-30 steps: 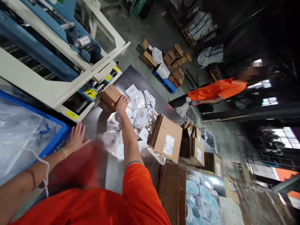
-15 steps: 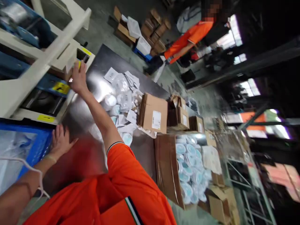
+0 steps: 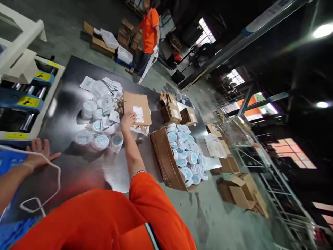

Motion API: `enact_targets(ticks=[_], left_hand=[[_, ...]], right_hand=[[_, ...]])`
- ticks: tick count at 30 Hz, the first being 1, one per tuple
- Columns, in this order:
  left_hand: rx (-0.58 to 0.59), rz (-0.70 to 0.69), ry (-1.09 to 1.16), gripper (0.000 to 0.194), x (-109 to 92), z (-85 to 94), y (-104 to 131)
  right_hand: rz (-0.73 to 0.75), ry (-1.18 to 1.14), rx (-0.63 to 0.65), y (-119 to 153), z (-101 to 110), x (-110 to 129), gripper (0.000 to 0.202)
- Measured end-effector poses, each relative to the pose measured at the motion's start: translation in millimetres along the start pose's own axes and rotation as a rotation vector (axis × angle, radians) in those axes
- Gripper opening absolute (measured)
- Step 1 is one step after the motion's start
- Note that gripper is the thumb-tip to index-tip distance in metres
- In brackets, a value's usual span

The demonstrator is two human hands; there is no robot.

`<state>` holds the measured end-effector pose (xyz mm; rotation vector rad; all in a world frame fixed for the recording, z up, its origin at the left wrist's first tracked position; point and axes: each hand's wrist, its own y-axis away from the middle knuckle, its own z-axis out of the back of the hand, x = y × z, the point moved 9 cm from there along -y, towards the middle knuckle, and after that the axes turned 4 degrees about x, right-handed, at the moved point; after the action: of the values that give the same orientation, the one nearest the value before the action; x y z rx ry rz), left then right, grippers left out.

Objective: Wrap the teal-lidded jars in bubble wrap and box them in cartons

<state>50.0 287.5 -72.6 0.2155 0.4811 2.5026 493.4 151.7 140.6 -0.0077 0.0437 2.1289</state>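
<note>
My right hand (image 3: 128, 121) rests on the near left corner of a stack of flat cardboard boxes (image 3: 142, 100), fingers lying over the top one beside its white label. My left hand (image 3: 39, 152) is spread open at the table's left end, by the roller conveyor, holding nothing. Left of the stack lie round white-and-teal discs in clear bags (image 3: 101, 141), printed white packets (image 3: 106, 103) and small brass-coloured parts (image 3: 119, 103), partly covered by the stack.
A large open carton (image 3: 162, 158) full of similar discs stands right of the metal table (image 3: 78, 74). Further flat box stacks (image 3: 170, 109) lie beyond. A white cord (image 3: 59, 177) loops near my left arm. A co-worker (image 3: 150, 31) stands across the table.
My right hand has left the conveyor and come right onto the cardboard stack. My left hand stays spread at the table's end. The view has turned right; the co-worker now stands more upright.
</note>
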Motion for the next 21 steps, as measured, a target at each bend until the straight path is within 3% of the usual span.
enact_targets(ticks=[3, 5, 7, 10, 12, 14, 17, 21], left_hand=[[0.027, -0.057, 0.052, 0.092, -10.6, 34.6, -0.3], [-0.058, -0.133, 0.168, 0.094, -23.1, 72.9, 9.4], [-0.295, -0.235, 0.307, 0.097, -31.5, 127.1, 35.0], [-0.75, -0.355, 0.376, 0.094, -24.5, 207.6, 103.8], [-0.819, -0.39, 0.312, 0.083, -18.1, 234.0, 140.9], [-0.6, -0.452, 0.294, 0.066, -18.2, 229.6, 155.7], [-0.04, -0.464, 0.417, 0.044, -22.8, 170.7, 163.3], [-0.016, -0.339, 0.496, 0.025, -26.7, 117.8, 176.2]], right_hand=[[0.049, -0.058, -0.024, 19.3, 21.2, 8.7, 0.061], [0.109, -0.067, -0.032, 36.9, 47.2, 4.7, 0.059], [0.195, -0.069, -0.038, 62.6, 76.5, -5.3, 0.059], [0.474, -0.068, -0.028, 124.5, 107.8, -9.2, 0.057], [0.751, -0.064, 0.032, 179.6, 105.7, -1.5, 0.051], [0.948, -0.079, 0.145, 228.6, 80.8, 4.0, 0.048], [1.007, -0.131, 0.243, 264.0, 19.7, 12.6, 0.048], [1.066, -0.224, 0.255, 270.5, -60.2, 36.6, 0.048]])
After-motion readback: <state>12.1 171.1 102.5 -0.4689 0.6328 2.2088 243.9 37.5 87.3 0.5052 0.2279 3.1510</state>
